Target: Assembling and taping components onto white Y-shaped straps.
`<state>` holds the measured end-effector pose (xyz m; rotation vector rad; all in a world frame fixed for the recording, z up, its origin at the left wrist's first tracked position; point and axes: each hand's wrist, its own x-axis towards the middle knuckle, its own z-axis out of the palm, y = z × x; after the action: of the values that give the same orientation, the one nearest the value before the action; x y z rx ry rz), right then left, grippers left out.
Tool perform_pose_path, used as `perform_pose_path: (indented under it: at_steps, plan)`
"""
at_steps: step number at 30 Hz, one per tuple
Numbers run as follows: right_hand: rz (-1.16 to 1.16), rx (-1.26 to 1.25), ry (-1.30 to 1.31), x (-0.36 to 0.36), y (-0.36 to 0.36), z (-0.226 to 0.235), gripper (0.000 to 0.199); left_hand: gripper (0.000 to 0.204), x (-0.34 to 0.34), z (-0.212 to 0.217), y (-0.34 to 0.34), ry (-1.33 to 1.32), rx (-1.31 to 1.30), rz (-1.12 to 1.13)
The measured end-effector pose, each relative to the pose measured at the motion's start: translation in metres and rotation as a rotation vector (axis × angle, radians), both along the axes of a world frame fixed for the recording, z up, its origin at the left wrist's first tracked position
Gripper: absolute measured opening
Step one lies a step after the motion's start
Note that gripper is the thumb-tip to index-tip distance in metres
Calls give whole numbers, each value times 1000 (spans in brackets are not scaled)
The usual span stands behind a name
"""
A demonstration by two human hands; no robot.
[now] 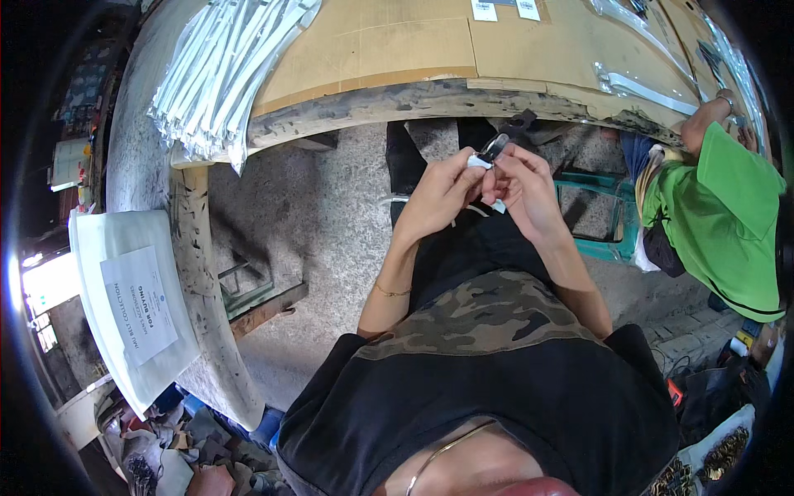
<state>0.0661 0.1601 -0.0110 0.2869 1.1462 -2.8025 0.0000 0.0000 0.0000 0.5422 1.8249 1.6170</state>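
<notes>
Both of my hands meet above my lap, just off the table's near edge. Closed fingers of my left hand [438, 195] pinch a small white tag [477, 161] beside a dark, shiny belt buckle [494, 148]. My right hand [531, 192] is closed on the buckle from the other side, with the thumb and fingertips close to the left ones. A short black piece [519, 124] sticks out beyond the buckle toward the table. Below the fingers shows another white bit [499, 206]; whether it belongs to the tag, I cannot tell.
On the cardboard-covered table [389, 50] lie a pile of plastic-wrapped white belts [227, 74], two white tags [506, 10] and more wrapped belts [649, 93]. A person in green [715, 215] reaches over its right end. A white package [136, 306] stands left; leather scraps [203, 455] lie below.
</notes>
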Motion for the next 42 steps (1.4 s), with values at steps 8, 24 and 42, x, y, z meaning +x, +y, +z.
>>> perform_pose_path:
  at_steps: [8,24,42]
  plan:
    - [-361,918,173,-22,-2,17,11,17,-8,-1,11,96,121,81]
    - [-235,324,220,-40,53,80,17,34,-5,9,14,-282,374,-5]
    - [-317,970,140,-13,35,75,18,20,13,3,20,-389,560,214]
